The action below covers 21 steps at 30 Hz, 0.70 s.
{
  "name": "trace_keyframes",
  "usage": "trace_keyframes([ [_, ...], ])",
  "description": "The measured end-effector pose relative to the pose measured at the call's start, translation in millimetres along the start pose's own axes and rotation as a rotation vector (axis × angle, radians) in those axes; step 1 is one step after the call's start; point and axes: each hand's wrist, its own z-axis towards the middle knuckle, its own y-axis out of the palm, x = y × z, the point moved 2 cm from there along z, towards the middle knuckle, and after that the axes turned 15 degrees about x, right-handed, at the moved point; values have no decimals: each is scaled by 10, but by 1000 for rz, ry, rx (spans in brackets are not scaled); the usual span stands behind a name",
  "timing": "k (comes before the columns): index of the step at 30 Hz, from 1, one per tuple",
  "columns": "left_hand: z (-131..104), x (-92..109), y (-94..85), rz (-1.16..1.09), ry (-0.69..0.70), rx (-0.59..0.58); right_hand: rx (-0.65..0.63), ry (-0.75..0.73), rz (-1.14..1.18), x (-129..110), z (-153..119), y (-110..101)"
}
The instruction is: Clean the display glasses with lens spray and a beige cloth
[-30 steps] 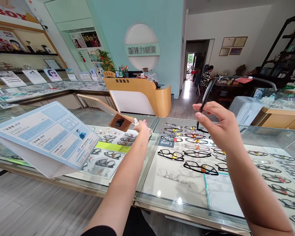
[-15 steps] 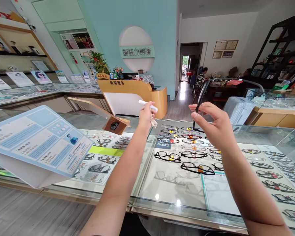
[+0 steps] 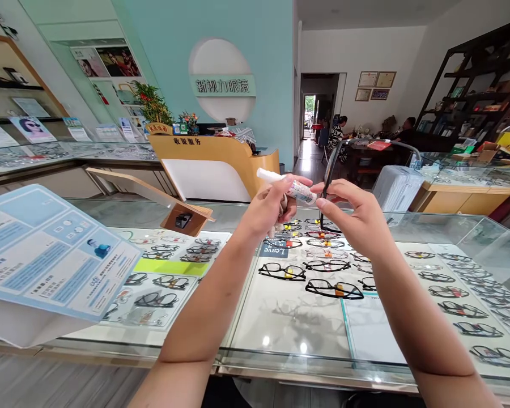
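Note:
My left hand (image 3: 266, 211) is closed around a small white spray bottle (image 3: 302, 191) with a printed label, its cap pointing up and left. Some crumpled beige cloth (image 3: 276, 229) hangs beneath those fingers. In my right hand (image 3: 362, 218), pinched between thumb and fingers, is a pair of black-framed glasses (image 3: 327, 173) with a temple arm reaching back to the right and a red tag on it. The bottle's base is close by the glasses' frame; whether they touch I cannot tell. Both hands are above the glass display case (image 3: 280, 345).
Inside the case lie rows of glasses (image 3: 334, 289). A blue-white folded leaflet stand (image 3: 59, 249) stands on the left, near a wooden-framed mirror (image 3: 187, 220). Behind are a cashier counter (image 3: 215, 153), a silver suitcase (image 3: 397, 187) and a seated person (image 3: 336, 135).
My left hand has moved right with the spray bottle, up to the glasses. My right hand still holds the glasses. The whole view has shifted slightly.

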Motion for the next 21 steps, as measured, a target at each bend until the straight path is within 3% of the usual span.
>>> trace_keyframes([
  [6, 22, -74, 3, 7, 177, 180, -91, 107, 80, 3, -32, 50],
  [9, 22, -102, 38, -33, 210, 180, -118, 117, 88, 1, -50, 88],
  [21, 160, -154, 57, -416, 20, 125, 5, 116, 119, -8, 6, -38],
])
